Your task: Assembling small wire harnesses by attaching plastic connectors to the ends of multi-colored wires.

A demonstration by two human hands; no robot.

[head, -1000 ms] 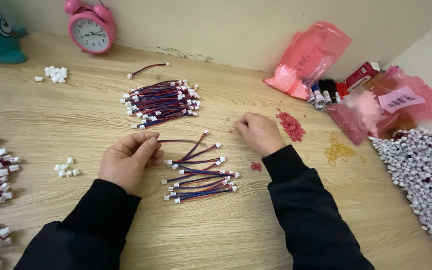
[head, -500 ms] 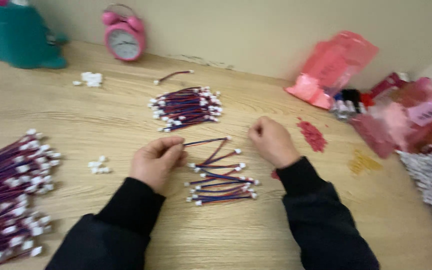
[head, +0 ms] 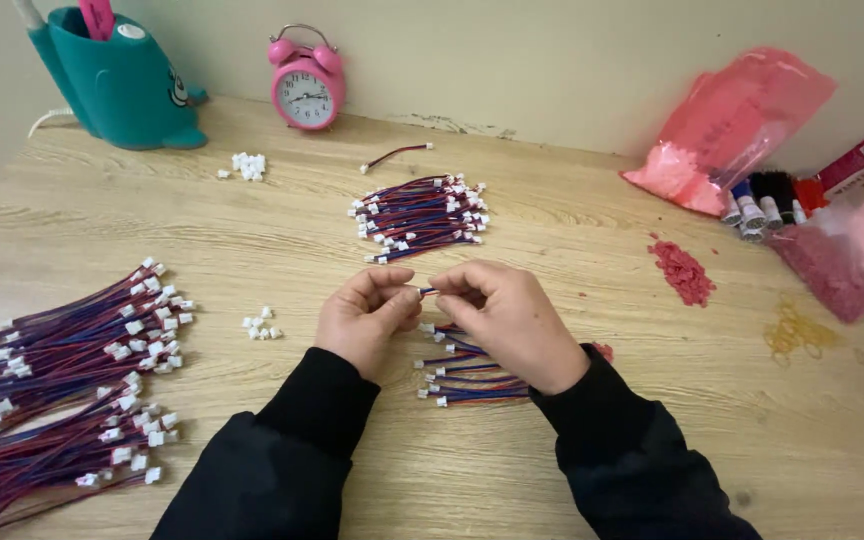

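My left hand (head: 367, 315) and my right hand (head: 507, 315) meet over the middle of the wooden table (head: 572, 240), fingertips pinched on the two ends of one short red-and-blue wire lead (head: 425, 292). Under my right hand lies a small loose heap of the same leads with white plugs (head: 457, 375). A tidy bundle of such leads (head: 420, 217) lies just beyond my hands. A large pile of longer leads (head: 72, 380) covers the table's left edge. A few loose white plugs (head: 260, 325) sit left of my left hand.
At the back stand a teal holder (head: 127, 85) and a pink alarm clock (head: 307, 88). More white plugs (head: 248, 165) and a single lead (head: 397, 153) lie near them. Pink plastic bags (head: 737, 125), small bottles (head: 762, 205), red crumbs (head: 682, 270) and yellow rubber bands (head: 797, 330) fill the right.
My hands have come together: the right hand moved left to meet the left, and both now pinch one lead. The view has shifted left, showing the big pile.
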